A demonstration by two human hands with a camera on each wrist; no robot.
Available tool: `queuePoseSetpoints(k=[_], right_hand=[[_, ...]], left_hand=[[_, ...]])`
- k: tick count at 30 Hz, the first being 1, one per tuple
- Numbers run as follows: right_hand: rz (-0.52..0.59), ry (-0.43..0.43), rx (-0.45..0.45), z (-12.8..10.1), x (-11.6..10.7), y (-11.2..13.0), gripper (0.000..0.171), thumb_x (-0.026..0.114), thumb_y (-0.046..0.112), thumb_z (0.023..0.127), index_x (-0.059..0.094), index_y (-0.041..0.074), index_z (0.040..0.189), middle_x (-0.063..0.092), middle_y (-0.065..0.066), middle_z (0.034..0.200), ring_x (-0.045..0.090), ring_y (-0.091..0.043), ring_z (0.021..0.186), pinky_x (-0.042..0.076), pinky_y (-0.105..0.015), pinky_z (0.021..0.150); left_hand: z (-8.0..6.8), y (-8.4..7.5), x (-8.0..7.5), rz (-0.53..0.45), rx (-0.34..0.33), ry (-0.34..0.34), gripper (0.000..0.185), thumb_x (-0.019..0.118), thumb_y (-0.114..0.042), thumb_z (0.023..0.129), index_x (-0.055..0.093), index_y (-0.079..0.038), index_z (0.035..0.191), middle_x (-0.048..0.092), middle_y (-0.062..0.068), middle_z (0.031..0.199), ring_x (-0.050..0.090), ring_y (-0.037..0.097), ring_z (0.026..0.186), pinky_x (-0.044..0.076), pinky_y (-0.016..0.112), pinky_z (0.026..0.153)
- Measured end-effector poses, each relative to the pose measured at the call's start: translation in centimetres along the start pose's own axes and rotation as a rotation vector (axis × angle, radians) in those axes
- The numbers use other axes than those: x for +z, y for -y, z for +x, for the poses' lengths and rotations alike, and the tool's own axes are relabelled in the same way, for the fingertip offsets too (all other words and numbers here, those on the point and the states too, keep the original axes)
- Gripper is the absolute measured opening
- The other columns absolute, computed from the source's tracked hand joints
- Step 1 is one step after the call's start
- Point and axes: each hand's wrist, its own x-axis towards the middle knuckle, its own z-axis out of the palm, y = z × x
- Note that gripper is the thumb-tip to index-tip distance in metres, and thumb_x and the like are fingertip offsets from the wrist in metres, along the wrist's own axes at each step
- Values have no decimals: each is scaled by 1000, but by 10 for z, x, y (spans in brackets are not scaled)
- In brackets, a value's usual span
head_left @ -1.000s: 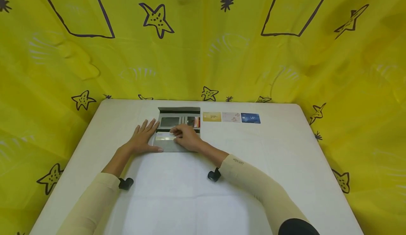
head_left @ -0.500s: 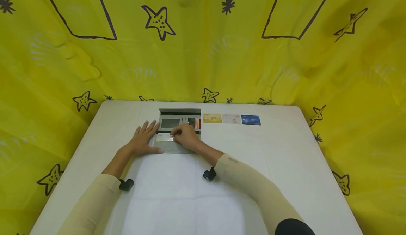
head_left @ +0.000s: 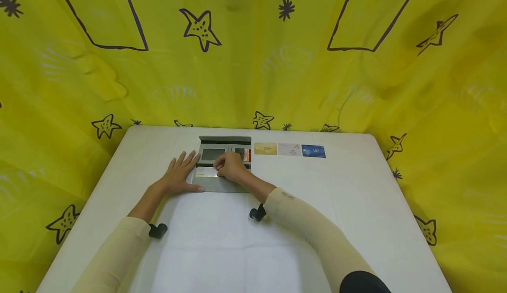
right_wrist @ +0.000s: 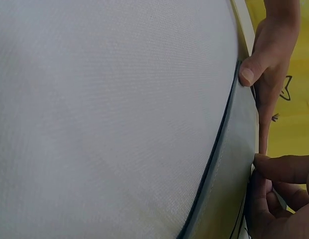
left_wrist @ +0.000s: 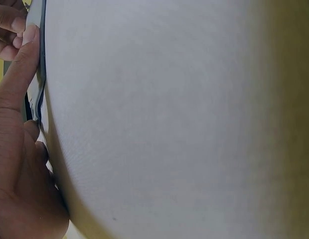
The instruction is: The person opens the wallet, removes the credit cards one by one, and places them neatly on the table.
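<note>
A grey wallet (head_left: 227, 187) lies unfolded near the table's far edge, its upper flap raised at the back. Spread fingers of my left hand (head_left: 177, 175) rest along its left side, with the thumb pressing the near left corner; the left wrist view shows that thumb (left_wrist: 21, 64) on the wallet's edge. My right hand (head_left: 233, 167) pinches a pale card with a yellow stripe (head_left: 206, 172) at the wallet's lower half. Curled fingers hide the card's right part. In the right wrist view, thumb and fingers (right_wrist: 286, 169) meet just over the wallet's grey leather (right_wrist: 227, 164).
Right of the wallet, a gold card (head_left: 265, 148), a whitish patterned card (head_left: 289, 149) and a blue VIP card (head_left: 314, 151) lie in a row. Reddish cards (head_left: 247, 155) show in the wallet's upper right slots. A yellow curtain (head_left: 253, 64) hangs behind the white table (head_left: 206, 258).
My right wrist and forearm have swung a little left and away from me, with the fingers staying at the card. The left hand has kept its place on the wallet.
</note>
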Motion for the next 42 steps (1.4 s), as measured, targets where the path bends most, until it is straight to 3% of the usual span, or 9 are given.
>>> queuePoseSetpoints(k=[16,25,34,42], right_hand=[[150,-16,35,6,-5,-4,23,81,-19,78,80,-7,98,76,-10,86,70,-12,77,57,-22,69],[-30,75,-55,7,-7,-6,12,80,-8,86,82,2,92,75,-2,83,65,-8,75,52,-19,67],[-120,95,-112,7,-2,-3,16,89,-5,79,80,5,87,70,2,77,61,-8,72,50,-19,65],[-228,83,-78,9,4,4,19,95,4,75,79,8,85,67,4,75,58,-9,72,48,-21,65]], left_hand=[[1,-2,2,-1,5,2,122,82,-60,83,15,-3,168,6,22,174,-5,50,157,-4,70,121],[0,-3,-1,4,9,-9,121,83,-59,83,16,-2,168,7,23,174,-5,50,157,-4,70,121],[1,1,-1,7,0,-4,122,83,-60,83,16,-3,168,7,22,174,-4,49,157,-4,69,121],[1,2,0,12,-2,-5,121,83,-60,83,16,-4,168,7,22,174,-5,49,158,-4,70,121]])
